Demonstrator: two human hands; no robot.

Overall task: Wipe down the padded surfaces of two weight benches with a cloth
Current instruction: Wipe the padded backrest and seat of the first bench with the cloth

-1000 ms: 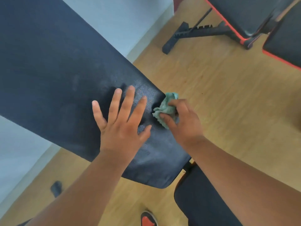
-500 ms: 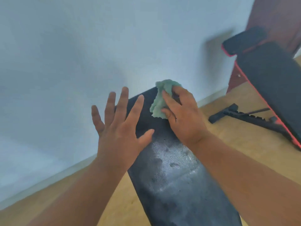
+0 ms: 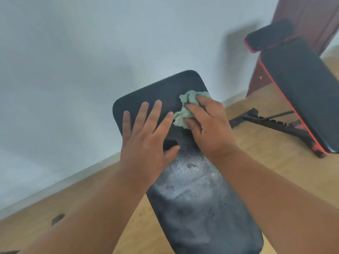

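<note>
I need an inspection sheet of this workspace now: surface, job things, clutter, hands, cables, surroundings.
Surface: black bench pad, dull smudged patches on its near half.
Job's things: green cloth crumpled on the pad's far end; second bench, black with red trim, inclined at right.
Clutter: small dark object on the floor at left, unclear what.
Hands: left hand flat on the pad, fingers spread; right hand grips the cloth.
Cables: nothing seen.
Surroundings: pale wall, wooden floor.
</note>
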